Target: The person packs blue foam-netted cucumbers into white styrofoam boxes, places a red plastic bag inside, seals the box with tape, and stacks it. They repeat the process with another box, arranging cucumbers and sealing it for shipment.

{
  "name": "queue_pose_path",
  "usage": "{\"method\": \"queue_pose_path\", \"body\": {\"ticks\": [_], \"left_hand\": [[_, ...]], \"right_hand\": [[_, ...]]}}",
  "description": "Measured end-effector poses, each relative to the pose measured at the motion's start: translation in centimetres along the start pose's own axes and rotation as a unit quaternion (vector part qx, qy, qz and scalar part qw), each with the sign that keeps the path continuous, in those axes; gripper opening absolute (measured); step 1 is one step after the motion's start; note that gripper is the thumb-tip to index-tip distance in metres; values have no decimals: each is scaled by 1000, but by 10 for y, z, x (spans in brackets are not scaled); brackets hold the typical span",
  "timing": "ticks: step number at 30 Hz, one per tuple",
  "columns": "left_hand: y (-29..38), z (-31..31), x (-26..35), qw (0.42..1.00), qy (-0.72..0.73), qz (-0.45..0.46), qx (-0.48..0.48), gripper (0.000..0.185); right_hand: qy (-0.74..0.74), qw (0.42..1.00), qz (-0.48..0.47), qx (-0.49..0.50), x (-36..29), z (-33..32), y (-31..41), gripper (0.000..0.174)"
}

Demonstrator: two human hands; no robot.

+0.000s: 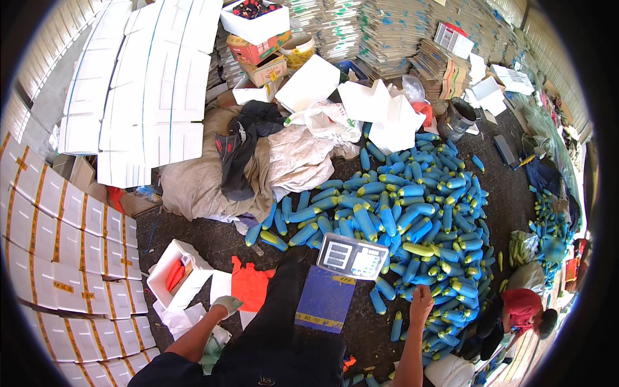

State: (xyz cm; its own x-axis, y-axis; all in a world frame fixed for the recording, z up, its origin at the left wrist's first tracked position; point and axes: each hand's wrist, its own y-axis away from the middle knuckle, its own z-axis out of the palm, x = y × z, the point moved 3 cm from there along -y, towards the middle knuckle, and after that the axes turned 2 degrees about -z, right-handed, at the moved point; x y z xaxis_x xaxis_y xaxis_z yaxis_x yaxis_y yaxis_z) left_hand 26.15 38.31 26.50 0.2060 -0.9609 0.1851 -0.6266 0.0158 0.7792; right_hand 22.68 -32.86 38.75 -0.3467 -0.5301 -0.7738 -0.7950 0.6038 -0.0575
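My left hand (pixel 227 305), in a pale glove, is beside a white sheet (pixel 220 285) and an orange plastic bag (pixel 249 289). Its fingertips are hard to make out. Bare and with its fingers curled in, my right hand (pixel 421 299) is at the near edge of a large heap of yellow-green, elongated vegetables in blue net sleeves (pixel 411 213). Whether it holds anything is hidden. Between my hands, a scale's display panel (pixel 354 256) stands above a blue weighing platform (pixel 325 299) with yellow tape across it.
An open white foam box (pixel 176 273) with orange bags is at left, near taped foam boxes (pixel 72 256). Cloth covers (pixel 203 179) and loose foam lids (pixel 309 83) lie ahead. A person in red (pixel 522 309) bends at right, near a white bucket (pixel 449 371). Flattened cartons (pixel 391 34) line the back.
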Motion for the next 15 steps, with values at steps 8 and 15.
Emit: {"method": "queue_pose_path", "body": {"ticks": [8,15], "left_hand": [[-328,-304,206,952,11,142,270,38],[-581,-495,334,818,119,254,503,51]], "right_hand": [[42,988,-100,-113,-135,207,-196,18],[71,975,-95,-188,-101,396,-353,24]]}}
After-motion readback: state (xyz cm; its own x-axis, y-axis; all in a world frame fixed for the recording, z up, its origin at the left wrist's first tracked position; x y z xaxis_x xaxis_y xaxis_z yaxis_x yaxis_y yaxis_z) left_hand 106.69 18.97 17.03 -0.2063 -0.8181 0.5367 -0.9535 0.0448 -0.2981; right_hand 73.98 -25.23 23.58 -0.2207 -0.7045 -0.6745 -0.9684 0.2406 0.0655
